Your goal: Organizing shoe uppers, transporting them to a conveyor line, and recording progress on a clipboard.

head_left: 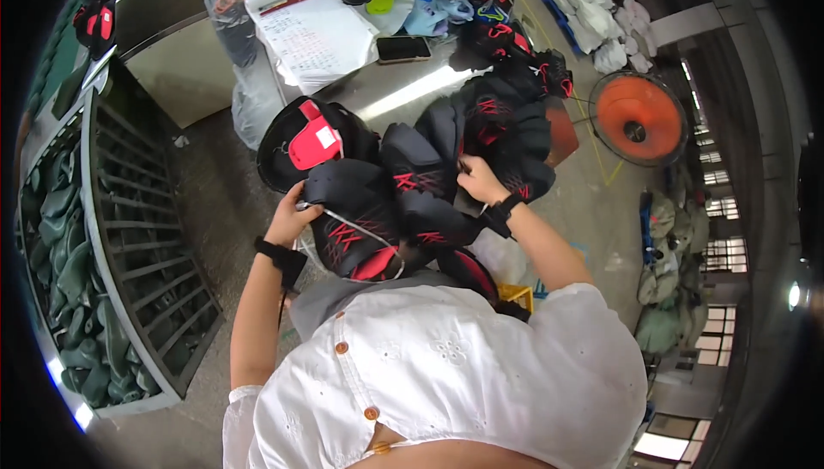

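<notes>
Black shoe uppers with red lacing lie in a bunch in front of me. At the left side of the nearest upper, my left hand is closed, pinching a white cord between thumb and fingers. That cord runs across the upper and bends back near its red lining. My right hand has its fingers closed at the edge of a middle upper; the fingertips are partly hidden. Black bands circle both wrists.
A black hat-shaped piece with a red patch sits left of the uppers. Beyond lie written papers and a phone. A metal-barred crate of green shoe lasts stands left. An orange fan stands right.
</notes>
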The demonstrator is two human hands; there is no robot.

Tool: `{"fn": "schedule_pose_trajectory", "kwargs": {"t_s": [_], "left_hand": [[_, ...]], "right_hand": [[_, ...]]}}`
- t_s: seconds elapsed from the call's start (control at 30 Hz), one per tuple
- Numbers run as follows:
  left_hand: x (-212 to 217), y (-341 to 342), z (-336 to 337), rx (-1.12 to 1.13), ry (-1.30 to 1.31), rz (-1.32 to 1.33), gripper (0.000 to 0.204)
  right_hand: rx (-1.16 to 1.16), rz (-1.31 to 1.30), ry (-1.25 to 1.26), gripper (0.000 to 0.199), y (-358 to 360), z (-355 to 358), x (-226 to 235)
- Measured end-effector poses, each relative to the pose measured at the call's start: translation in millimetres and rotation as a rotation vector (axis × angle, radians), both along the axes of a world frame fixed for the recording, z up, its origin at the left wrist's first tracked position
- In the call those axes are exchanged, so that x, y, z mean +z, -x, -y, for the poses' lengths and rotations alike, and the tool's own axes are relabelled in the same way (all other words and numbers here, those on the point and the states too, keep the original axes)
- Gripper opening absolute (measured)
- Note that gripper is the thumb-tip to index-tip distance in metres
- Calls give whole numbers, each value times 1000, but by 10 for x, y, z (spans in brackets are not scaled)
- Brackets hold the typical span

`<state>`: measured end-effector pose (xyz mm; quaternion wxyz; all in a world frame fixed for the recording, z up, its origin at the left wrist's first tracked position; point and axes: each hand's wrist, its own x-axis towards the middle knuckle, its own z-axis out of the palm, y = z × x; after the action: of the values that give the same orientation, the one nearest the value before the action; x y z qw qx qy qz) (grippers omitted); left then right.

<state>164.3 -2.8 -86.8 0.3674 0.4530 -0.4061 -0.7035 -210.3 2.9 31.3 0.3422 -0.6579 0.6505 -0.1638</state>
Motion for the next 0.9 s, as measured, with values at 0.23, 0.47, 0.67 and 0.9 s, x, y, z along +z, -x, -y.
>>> {"fn": "schedule_pose_trajectory", "kwargs": {"t_s": [0.23, 0.47, 0.67, 0.9], "left_hand": [[115, 189, -117, 137, -85, -69, 63], [455, 203, -390, 193, 97, 251, 57], [655, 123, -602, 264, 254, 446, 53], [876, -603, -586, 446, 255, 336, 49]], "right_hand": [[324, 69, -105, 86, -146, -320, 140], [107, 115, 68, 61, -270, -281, 13], [-88, 486, -85, 44, 108, -198, -182], [-363, 653, -223, 24, 54, -134, 287]]}}
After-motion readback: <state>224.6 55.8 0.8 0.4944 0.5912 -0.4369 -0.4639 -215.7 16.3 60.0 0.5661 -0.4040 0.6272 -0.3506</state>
